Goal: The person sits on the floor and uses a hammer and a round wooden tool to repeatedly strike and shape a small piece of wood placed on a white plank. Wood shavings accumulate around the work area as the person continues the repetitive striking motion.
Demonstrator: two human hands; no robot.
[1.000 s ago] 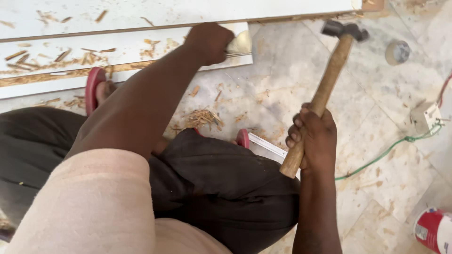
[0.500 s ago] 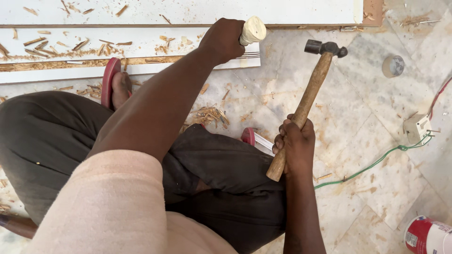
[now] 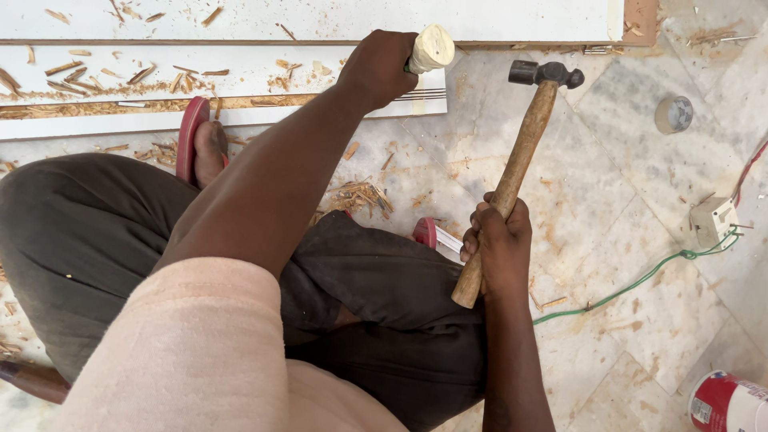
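Observation:
My left hand (image 3: 382, 66) is wrapped around a chisel whose cream handle end (image 3: 430, 46) sticks up and to the right, over the end of a white board (image 3: 240, 112) with a raw wood groove. My right hand (image 3: 496, 248) grips the lower part of a hammer's wooden handle (image 3: 516, 172). The dark metal hammer head (image 3: 546, 74) hangs to the right of the chisel's end, a short gap apart. The chisel's blade is hidden under my hand.
A second white board (image 3: 320, 20) lies beyond the first. Wood chips (image 3: 360, 196) litter the marble floor. My foot in a red sandal (image 3: 192, 140) rests by the board. A tape roll (image 3: 674, 114), a white socket box (image 3: 714, 220) with green wire (image 3: 640, 280) and a red can (image 3: 724, 404) lie to the right.
The hammer head has swung down and left, closer to the chisel's end. My left hand and the chisel have stayed on the board while the view shifted.

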